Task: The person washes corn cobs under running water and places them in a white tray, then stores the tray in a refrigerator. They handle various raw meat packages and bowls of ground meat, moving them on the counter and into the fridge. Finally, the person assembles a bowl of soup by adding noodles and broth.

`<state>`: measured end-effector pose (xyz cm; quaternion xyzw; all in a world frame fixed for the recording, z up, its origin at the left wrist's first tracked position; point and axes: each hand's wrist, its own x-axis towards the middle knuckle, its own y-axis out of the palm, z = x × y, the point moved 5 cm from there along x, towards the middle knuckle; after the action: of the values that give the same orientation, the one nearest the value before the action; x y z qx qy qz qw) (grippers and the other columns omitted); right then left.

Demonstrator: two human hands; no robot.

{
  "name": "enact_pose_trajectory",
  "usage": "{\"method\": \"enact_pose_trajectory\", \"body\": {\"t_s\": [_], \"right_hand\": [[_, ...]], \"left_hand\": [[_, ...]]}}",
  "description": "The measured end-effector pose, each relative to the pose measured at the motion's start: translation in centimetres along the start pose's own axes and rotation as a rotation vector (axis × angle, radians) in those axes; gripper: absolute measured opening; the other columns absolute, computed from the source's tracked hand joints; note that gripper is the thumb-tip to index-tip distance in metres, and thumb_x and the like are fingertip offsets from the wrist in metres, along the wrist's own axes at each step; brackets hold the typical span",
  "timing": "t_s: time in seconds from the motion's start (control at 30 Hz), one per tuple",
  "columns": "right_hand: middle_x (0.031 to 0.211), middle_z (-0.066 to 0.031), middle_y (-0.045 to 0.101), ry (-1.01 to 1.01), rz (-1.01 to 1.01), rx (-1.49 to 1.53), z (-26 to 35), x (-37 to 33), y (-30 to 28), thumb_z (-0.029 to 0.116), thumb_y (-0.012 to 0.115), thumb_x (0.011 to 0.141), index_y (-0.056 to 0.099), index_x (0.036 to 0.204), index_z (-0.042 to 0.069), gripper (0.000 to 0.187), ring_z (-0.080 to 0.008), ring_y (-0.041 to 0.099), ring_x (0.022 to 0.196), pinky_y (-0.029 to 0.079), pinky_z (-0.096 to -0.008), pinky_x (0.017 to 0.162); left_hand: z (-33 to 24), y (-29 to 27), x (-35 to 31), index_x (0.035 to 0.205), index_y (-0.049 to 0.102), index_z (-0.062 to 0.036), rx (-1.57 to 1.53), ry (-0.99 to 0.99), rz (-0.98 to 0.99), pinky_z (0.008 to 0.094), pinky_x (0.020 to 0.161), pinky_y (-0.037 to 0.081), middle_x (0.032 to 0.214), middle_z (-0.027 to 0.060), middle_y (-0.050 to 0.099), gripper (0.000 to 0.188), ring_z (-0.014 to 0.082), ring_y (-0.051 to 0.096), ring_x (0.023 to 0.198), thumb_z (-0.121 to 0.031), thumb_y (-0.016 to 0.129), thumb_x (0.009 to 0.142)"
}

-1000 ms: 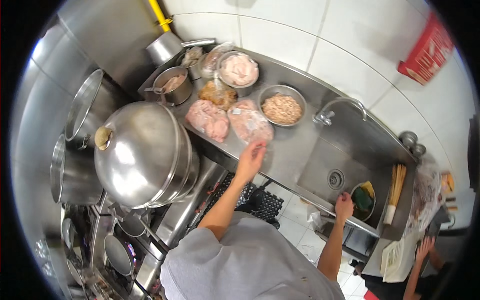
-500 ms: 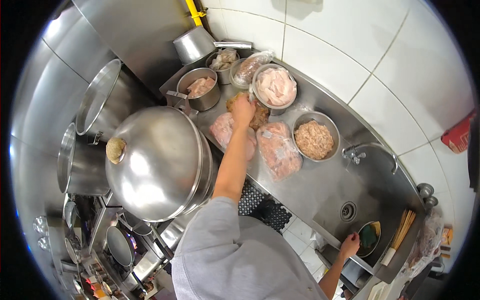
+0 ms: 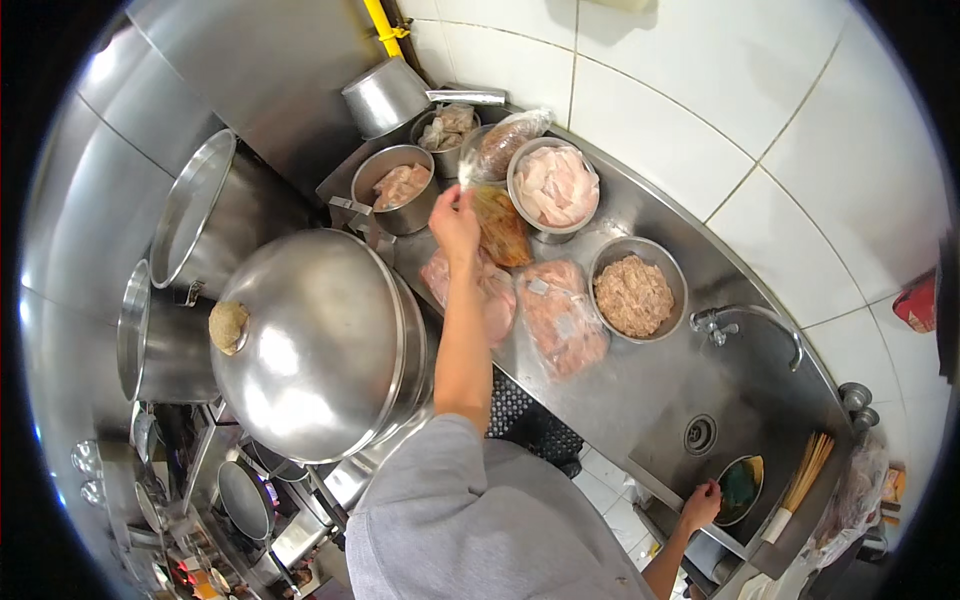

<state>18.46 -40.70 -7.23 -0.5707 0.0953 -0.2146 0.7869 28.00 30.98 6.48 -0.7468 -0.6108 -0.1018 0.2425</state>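
Note:
My left hand (image 3: pixel 457 222) is reaching over the steel counter, fingers pinched at the top of a clear plastic bag of brown marinated meat (image 3: pixel 503 225). Below that wrist lies a bag of pale pink meat (image 3: pixel 490 295), partly covered by my forearm. Beside it is another clear bag of pink meat (image 3: pixel 562 318). Low on the right, my right hand (image 3: pixel 702 504) is at the sink's front edge with curled fingers, close to a bowl (image 3: pixel 738 512) holding a green and yellow scouring sponge. Whether it grips anything is too small to make out.
Steel pots of raw meat (image 3: pixel 398 187), a bowl of pale meat slices (image 3: pixel 556 183) and a bowl of minced meat (image 3: pixel 634 297) line the counter. A large domed lid (image 3: pixel 310 350) stands left. The faucet (image 3: pixel 745 320) and wooden skewers (image 3: pixel 805 475) are right.
My left hand has drawn back leftward from on top of the brown meat bag, pulling up its plastic top, so the bag shows more fully. My right hand stays by the sponge bowl.

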Motion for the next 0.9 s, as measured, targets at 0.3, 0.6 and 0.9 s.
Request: {"method": "enact_pose_trajectory", "body": {"t_s": [0.3,0.6,0.9], "right_hand": [[0.081,-0.0077,0.069,-0.01,0.028,0.021,1.5,0.0,-0.6,0.026,0.05,0.086,0.067,0.099,0.011,0.025,-0.0284,0.066,0.078,0.05,-0.0404,0.07],[0.081,-0.0097,0.069,0.016,0.022,0.033,-0.1,-0.2,-0.3,0.026,0.055,0.083,0.067,0.1,0.012,0.025,-0.0305,0.066,0.077,0.05,-0.0424,0.068],[0.079,-0.0104,0.068,0.01,-0.007,-0.034,1.2,-0.2,-0.9,0.025,0.055,0.082,0.068,0.096,0.017,0.021,-0.0325,0.065,0.075,0.05,-0.0442,0.066]], "left_hand": [[2.3,1.2,2.5,0.108,0.064,-0.0027,0.056,-0.044,0.228,0.0325,0.073,0.048,0.088,0.0141,0.068,0.031,0.0233,0.063,0.076,-0.018,0.066,0.082],[-1.1,5.0,-12.0,0.126,0.048,0.0048,0.212,-0.017,1.22,0.0318,0.091,0.044,0.111,0.0195,0.062,0.067,0.0251,0.059,0.104,-0.026,0.075,0.073],[-1.2,7.3,-14.7,0.122,0.049,0.0054,0.492,-0.033,1.653,0.0345,0.084,0.047,0.112,0.0162,0.06,0.087,0.0238,0.058,0.099,-0.038,0.085,0.057]]}}
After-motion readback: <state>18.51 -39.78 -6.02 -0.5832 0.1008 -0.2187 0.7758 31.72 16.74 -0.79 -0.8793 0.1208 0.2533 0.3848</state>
